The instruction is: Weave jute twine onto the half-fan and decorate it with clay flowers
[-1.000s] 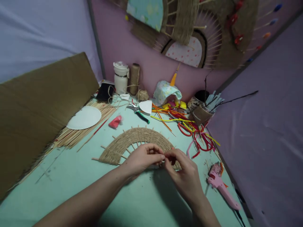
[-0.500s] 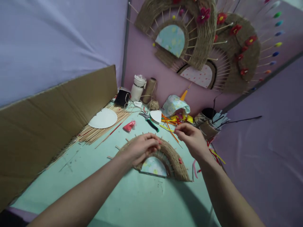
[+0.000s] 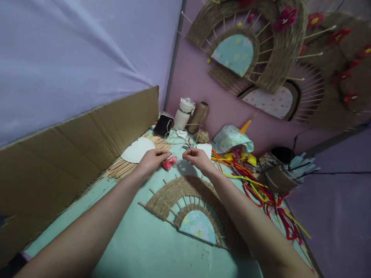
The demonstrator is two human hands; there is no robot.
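Rough twine arch (image 3: 185, 187), glossy plastic packet (image 3: 168, 163)

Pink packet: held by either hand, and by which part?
Can't tell: the left hand has fingers at the upper edge of the pink packet, with no clear grip. The right hand is apart from it, nothing visible in its fingers.

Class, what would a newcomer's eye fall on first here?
Probably the woven twine arch on the table, lower centre, around a flowered half-circle. Beyond it, the left hand is close by a small red packet, the right hand opposite. Then flower-decked arches on the wall, upper right.
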